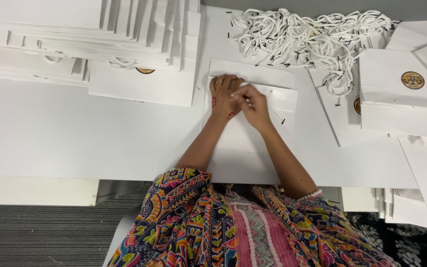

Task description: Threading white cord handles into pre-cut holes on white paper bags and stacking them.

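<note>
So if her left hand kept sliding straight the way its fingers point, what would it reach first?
The left hand lies flat on the white paper bag, fingers pointing away from her. It would probably cross the bag's far edge, then bare white table; the cord pile sits off to the right.

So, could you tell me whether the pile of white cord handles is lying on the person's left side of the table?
No, the pile of white cord handles lies at the far right of the table, beyond the flat white paper bag under both hands.

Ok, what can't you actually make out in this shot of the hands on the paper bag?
Head view only:
- Right hand covers whatever its fingertips pinch; grip unclear.
- Left hand hides the white paper bag edge beneath it.
- Gold round seals: design too small.
- Bag stack cut off by the top edge.
</note>
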